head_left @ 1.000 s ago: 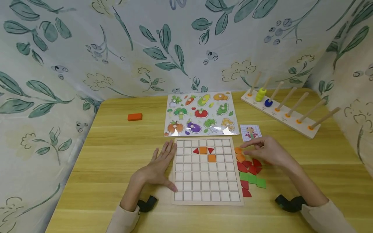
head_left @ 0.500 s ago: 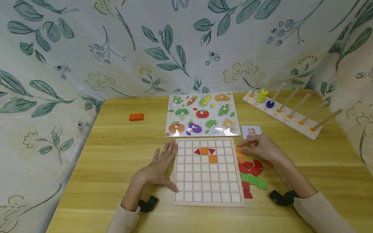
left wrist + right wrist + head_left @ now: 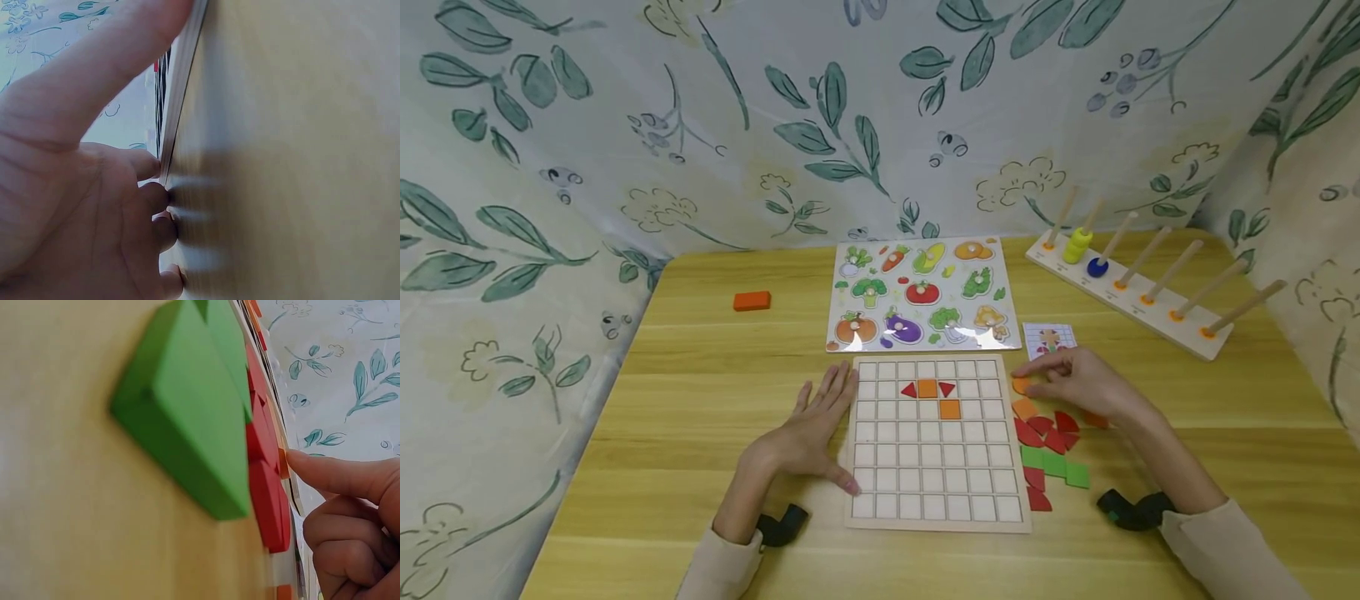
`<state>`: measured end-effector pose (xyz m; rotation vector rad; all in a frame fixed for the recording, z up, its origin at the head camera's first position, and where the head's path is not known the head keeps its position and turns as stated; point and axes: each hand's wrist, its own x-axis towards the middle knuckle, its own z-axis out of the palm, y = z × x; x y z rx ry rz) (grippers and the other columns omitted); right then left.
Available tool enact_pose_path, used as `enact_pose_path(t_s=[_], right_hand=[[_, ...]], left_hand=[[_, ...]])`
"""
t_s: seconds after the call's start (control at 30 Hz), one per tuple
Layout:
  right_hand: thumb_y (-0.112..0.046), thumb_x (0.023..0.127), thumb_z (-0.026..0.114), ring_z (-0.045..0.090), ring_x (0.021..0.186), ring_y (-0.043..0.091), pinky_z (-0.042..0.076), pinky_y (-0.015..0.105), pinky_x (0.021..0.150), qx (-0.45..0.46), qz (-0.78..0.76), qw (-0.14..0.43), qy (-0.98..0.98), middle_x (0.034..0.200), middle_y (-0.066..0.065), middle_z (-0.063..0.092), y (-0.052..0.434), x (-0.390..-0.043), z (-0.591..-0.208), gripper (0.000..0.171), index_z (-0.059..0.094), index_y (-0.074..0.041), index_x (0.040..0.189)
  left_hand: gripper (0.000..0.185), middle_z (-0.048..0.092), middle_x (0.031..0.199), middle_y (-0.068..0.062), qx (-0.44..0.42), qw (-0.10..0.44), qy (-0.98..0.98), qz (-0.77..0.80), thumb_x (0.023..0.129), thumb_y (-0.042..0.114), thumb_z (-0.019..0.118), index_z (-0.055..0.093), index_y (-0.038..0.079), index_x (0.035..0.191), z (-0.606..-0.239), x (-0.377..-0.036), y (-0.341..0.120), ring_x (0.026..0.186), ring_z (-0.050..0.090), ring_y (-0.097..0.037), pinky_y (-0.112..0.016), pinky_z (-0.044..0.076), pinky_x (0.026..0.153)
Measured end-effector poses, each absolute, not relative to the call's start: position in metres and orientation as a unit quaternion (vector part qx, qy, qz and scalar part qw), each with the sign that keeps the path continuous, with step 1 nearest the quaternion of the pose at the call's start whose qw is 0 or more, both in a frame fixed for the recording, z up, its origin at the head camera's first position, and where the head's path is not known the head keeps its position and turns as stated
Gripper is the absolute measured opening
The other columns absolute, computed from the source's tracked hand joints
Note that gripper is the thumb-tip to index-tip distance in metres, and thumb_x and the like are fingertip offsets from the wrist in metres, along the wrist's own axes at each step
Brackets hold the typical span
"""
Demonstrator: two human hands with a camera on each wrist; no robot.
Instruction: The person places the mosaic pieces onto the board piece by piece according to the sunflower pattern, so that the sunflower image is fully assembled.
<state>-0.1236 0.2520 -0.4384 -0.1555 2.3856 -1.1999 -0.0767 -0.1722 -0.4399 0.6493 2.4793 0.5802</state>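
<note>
Orange piece [image 3: 1020, 386] just right of board [image 3: 929, 455], right hand [image 3: 1088, 387] nearer.
Right hand pinches it; left hand [image 3: 801, 437] spread at board's left edge.

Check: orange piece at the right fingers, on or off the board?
Off: the orange piece is outside the right edge of the board, by the right hand.

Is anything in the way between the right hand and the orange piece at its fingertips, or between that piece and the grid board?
Nothing visible. The right hand touches the orange piece, which lies just beyond the right edge of the grid board.
</note>
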Motion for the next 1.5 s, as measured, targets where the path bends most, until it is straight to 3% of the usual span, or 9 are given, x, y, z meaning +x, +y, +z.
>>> enact_pose_path(t_s=[0.5, 0.83, 1.27, 1.37, 1.4, 1.5], right_hand=[[-0.021, 0.089, 0.082, 0.028, 0.058, 0.01, 0.024, 0.027, 0.052, -0.061, -0.411, 0.232, 0.879, 0.063, -0.004, 0.03, 0.253, -0.125, -0.437, 0.031, 0.078, -0.008, 0.117], [-0.017, 0.088, 0.083, 0.028, 0.059, 0.012, 0.024, 0.028, 0.052, -0.056, -0.419, 0.232, 0.876, 0.064, -0.003, 0.028, 0.253, -0.125, -0.437, 0.037, 0.076, -0.006, 0.122], [-0.019, 0.086, 0.084, 0.029, 0.057, 0.01, 0.025, 0.027, 0.051, -0.082, -0.372, 0.194, 0.904, 0.062, -0.004, 0.031, 0.252, -0.125, -0.436, 0.031, 0.076, -0.005, 0.113], [-0.023, 0.087, 0.084, 0.032, 0.061, 0.014, 0.026, 0.027, 0.054, -0.08, -0.357, 0.185, 0.912, 0.063, -0.003, 0.032, 0.25, -0.126, -0.435, 0.032, 0.076, -0.006, 0.113], [-0.024, 0.087, 0.084, 0.044, 0.066, 0.016, 0.029, 0.026, 0.058, -0.081, -0.35, 0.182, 0.915, 0.063, -0.003, 0.032, 0.248, -0.126, -0.434, 0.032, 0.076, -0.007, 0.113], [-0.026, 0.087, 0.084, 0.042, 0.067, 0.02, 0.03, 0.027, 0.059, -0.092, -0.362, 0.18, 0.91, 0.063, -0.003, 0.03, 0.238, -0.125, -0.431, 0.031, 0.077, -0.008, 0.113]], left_hand=[[0.154, -0.022, 0.173, -0.013, 0.238, 0.253, 0.913, 0.212, 0.063, 0.056, 0.095, -0.009, 0.006, 0.165, -0.439, -0.076, -0.172, 0.161, -0.017, -0.034, -0.065, -0.008, 0.129], [0.154, -0.022, 0.173, -0.013, 0.239, 0.253, 0.913, 0.212, 0.063, 0.057, 0.095, -0.009, 0.006, 0.165, -0.439, -0.076, -0.171, 0.161, -0.017, -0.034, -0.065, -0.007, 0.129], [0.154, -0.022, 0.173, -0.013, 0.241, 0.252, 0.913, 0.211, 0.063, 0.057, 0.094, -0.009, 0.006, 0.165, -0.439, -0.077, -0.171, 0.161, -0.017, -0.035, -0.065, -0.007, 0.128], [0.154, -0.022, 0.172, -0.014, 0.241, 0.253, 0.913, 0.211, 0.063, 0.056, 0.094, -0.009, 0.006, 0.165, -0.439, -0.077, -0.171, 0.161, -0.017, -0.035, -0.065, -0.008, 0.128], [0.154, -0.022, 0.172, -0.014, 0.241, 0.253, 0.913, 0.211, 0.063, 0.056, 0.095, -0.009, 0.006, 0.165, -0.438, -0.077, -0.171, 0.161, -0.017, -0.035, -0.065, -0.008, 0.128], [0.155, -0.023, 0.172, -0.014, 0.241, 0.253, 0.913, 0.209, 0.063, 0.056, 0.095, -0.01, 0.006, 0.165, -0.438, -0.077, -0.171, 0.161, -0.018, -0.034, -0.065, -0.008, 0.128]])
